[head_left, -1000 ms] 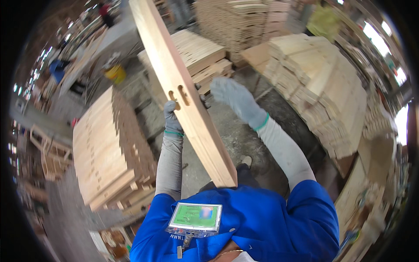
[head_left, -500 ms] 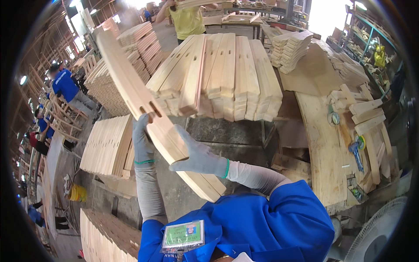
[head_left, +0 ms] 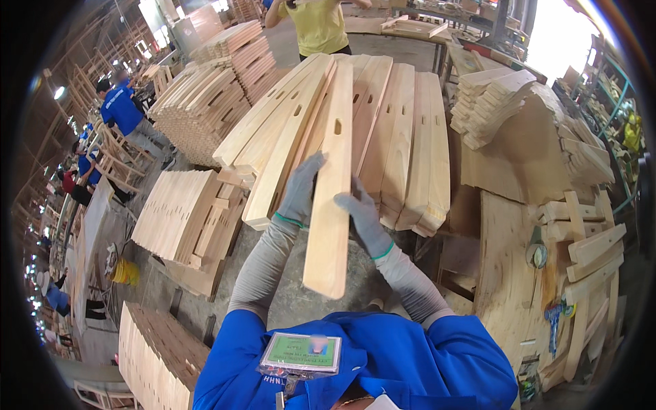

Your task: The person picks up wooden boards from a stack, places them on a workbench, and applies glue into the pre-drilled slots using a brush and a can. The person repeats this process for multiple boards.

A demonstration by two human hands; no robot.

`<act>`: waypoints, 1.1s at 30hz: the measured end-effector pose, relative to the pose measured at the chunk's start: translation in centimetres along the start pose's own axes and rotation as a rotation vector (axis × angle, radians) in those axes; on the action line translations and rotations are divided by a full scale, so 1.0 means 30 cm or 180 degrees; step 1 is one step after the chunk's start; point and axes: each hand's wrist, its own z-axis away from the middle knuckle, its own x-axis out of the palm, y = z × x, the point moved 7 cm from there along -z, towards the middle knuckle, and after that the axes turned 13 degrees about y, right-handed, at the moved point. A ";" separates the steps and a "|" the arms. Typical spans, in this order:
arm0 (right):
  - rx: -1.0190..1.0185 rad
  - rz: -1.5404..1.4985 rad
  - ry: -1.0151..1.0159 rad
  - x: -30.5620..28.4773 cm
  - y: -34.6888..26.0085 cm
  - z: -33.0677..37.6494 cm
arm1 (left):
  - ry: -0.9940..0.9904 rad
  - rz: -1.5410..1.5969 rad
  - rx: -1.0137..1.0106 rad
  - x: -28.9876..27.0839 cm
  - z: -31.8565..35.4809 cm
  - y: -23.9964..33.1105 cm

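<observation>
A long pale wooden board (head_left: pixel 330 232) with a slot through it points away from me, its far part over the stack of similar slotted boards (head_left: pixel 400 157). My left hand (head_left: pixel 302 190), in a grey glove, grips its left edge. Against the right edge, my gloved right hand (head_left: pixel 366 220) holds the same board, thumb on the near side. The board's near end juts toward my chest, past the stack's edge. Whether its far end rests on the stack, I cannot tell.
Stacked boards stand at left (head_left: pixel 174 212) and lower left (head_left: pixel 154 362), with a tall pile (head_left: pixel 198 109) behind. A plywood bench (head_left: pixel 506 273) on the right bears offcuts and a blue tool (head_left: pixel 553 324). A person in a yellow shirt (head_left: pixel 320 27) stands beyond the stack.
The board has swung from a leftward tilt to nearly straight ahead over the stack. Both hands have moved right and shifted their hold to its two edges. My view has shifted too.
</observation>
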 end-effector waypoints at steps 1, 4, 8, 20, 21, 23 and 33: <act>0.0019 -0.0002 0.0076 -0.046 0.004 -0.035 | -0.0047 -0.0463 0.0501 0.028 0.007 0.057; 0.0093 0.0231 0.0300 -0.158 0.037 -0.130 | 0.0017 0.1703 -0.2792 0.117 0.169 -0.029; -0.0200 0.0782 0.0656 -0.263 0.032 -0.229 | -0.0615 0.1066 -0.1836 0.084 0.287 0.182; 0.1043 0.1080 0.0411 -0.151 -0.036 0.127 | 0.1092 0.2861 -0.3509 -0.510 0.540 -0.313; 0.1015 0.1122 0.0386 -0.122 -0.038 0.152 | 0.0874 0.2772 -0.3439 -0.491 0.459 -0.305; 0.0980 0.1154 0.0207 -0.052 -0.029 0.179 | 0.0576 0.2738 -0.3372 -0.470 0.359 -0.315; 0.0772 0.0678 0.0167 0.074 0.059 0.177 | -0.0133 0.2142 -0.3494 -0.356 0.347 -0.180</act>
